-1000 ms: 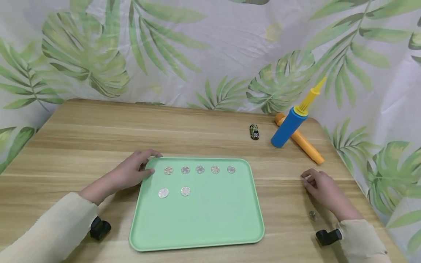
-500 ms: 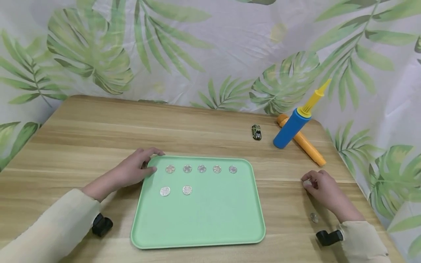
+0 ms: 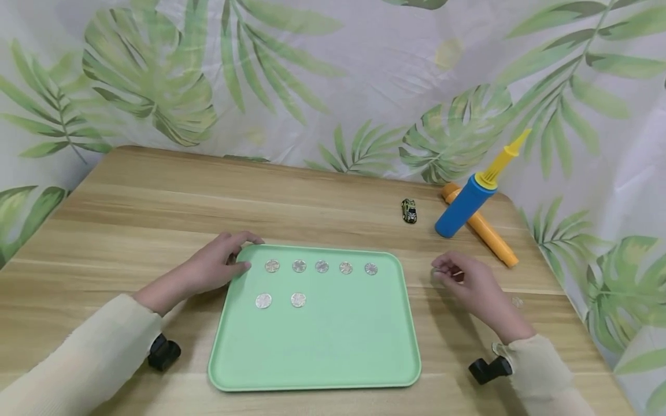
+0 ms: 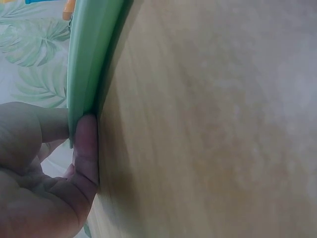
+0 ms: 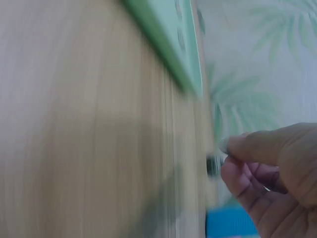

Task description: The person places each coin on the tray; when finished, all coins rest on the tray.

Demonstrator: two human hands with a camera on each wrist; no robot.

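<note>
My left hand (image 3: 210,266) pinches the far left corner of the green tray (image 3: 317,361); in the left wrist view the thumb and a finger lie on either side of its rim (image 4: 89,59). Several silvery coins (image 3: 322,266) form a row along the tray's far side, with two more, one of them a coin (image 3: 298,300), in a nearer row. Right of the tray, my right hand (image 3: 476,289) is above the table, pinching a coin (image 5: 224,145) between thumb and fingertips; only its edge shows. One loose coin (image 3: 517,301) lies beside that wrist, another (image 3: 498,348) partly under the sleeve.
A small toy car (image 3: 409,211) sits at the back right of the wooden table (image 3: 171,202). Near it a blue and yellow hand pump (image 3: 465,206) stands tilted in front of an orange stick-like thing (image 3: 491,240). A leaf-patterned cloth (image 3: 312,75) hangs behind.
My right hand has moved left toward the tray with the pinched coin, uncovering a coin on the table. The left hand stays at the tray corner. The head view has shifted slightly.
</note>
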